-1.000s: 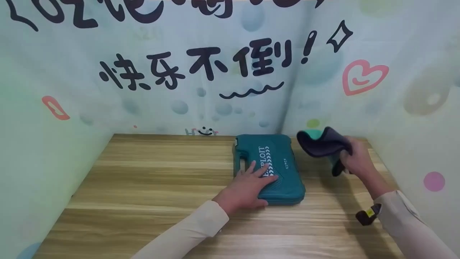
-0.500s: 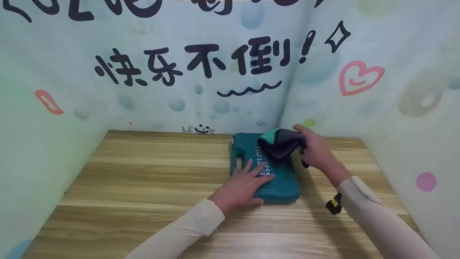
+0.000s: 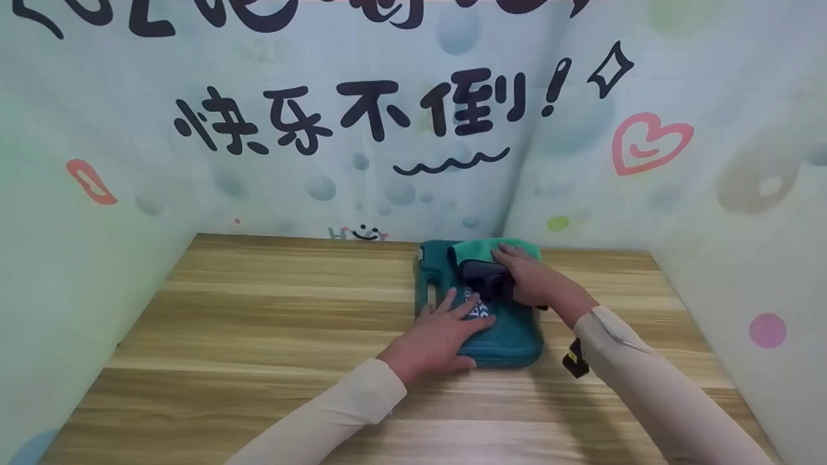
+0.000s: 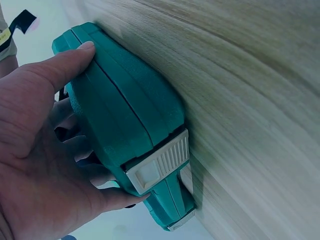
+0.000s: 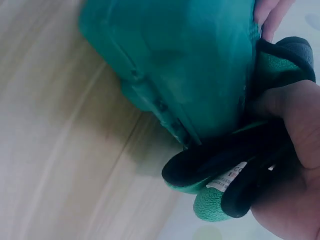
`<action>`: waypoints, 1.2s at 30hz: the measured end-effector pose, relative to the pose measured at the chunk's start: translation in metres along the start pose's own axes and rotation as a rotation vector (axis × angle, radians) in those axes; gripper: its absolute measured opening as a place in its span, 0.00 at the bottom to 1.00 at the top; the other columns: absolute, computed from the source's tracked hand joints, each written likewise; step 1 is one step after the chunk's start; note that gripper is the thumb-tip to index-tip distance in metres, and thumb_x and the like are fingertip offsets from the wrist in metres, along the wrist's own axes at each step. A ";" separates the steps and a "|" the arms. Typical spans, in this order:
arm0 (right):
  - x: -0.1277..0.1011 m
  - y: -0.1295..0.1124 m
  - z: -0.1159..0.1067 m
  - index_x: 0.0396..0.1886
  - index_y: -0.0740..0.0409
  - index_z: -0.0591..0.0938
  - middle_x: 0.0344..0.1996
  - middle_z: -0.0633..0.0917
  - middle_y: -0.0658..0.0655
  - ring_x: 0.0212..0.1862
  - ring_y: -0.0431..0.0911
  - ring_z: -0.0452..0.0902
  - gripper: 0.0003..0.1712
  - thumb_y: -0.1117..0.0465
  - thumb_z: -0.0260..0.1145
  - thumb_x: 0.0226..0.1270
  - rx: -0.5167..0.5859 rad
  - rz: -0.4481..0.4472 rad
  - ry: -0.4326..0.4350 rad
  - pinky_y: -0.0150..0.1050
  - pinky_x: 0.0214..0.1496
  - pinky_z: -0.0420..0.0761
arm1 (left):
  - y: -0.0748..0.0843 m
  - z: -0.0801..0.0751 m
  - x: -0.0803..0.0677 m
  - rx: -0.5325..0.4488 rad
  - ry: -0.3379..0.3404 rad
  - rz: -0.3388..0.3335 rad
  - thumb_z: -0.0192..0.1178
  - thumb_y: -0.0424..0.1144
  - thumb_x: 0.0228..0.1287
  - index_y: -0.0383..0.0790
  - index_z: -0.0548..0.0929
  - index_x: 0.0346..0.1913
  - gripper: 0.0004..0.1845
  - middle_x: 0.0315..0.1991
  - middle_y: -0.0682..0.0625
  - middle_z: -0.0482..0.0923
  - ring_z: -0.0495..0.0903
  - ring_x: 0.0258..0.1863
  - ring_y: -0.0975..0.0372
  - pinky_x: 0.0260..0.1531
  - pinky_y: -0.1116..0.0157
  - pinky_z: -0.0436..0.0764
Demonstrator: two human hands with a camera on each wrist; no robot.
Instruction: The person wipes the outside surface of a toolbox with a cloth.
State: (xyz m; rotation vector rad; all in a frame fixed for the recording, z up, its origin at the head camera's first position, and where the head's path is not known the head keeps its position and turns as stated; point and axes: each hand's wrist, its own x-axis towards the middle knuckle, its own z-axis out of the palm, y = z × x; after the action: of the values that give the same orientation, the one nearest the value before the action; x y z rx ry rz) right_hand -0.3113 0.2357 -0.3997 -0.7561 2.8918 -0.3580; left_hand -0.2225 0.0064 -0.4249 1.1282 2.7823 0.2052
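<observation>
- Left hand (image 3: 446, 329) — fingers spread, flat on the case (image 3: 510, 332), thumb against its near edge.
- Right hand (image 3: 526, 278) grips the cloth (image 3: 481, 252) — pressing it onto the case's far end.

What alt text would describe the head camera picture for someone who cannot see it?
A person's right hand presses a green and dark cloth onto a teal plastic case, while the left hand rests flat on its lid. The case lies on a wooden table in a corner of decorated walls.

Wooden table (image 3: 258, 336); decorated wall (image 3: 387, 161) behind, apparently printed with black characters.
</observation>
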 end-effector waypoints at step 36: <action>0.026 0.012 0.019 0.74 0.75 0.62 0.73 0.61 0.75 0.73 0.75 0.48 0.36 0.78 0.56 0.65 0.031 -0.024 0.149 0.63 0.73 0.52 | -0.007 0.002 -0.001 -0.133 -0.004 -0.132 0.67 0.60 0.64 0.59 0.57 0.81 0.46 0.82 0.46 0.44 0.46 0.73 0.28 0.68 0.39 0.57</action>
State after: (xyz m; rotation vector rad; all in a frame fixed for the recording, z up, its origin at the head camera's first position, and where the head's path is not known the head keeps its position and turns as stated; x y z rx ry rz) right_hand -0.3362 0.2294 -0.4229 -0.7918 3.0093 -0.4798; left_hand -0.2261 0.0009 -0.4283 0.9099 2.7796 0.3672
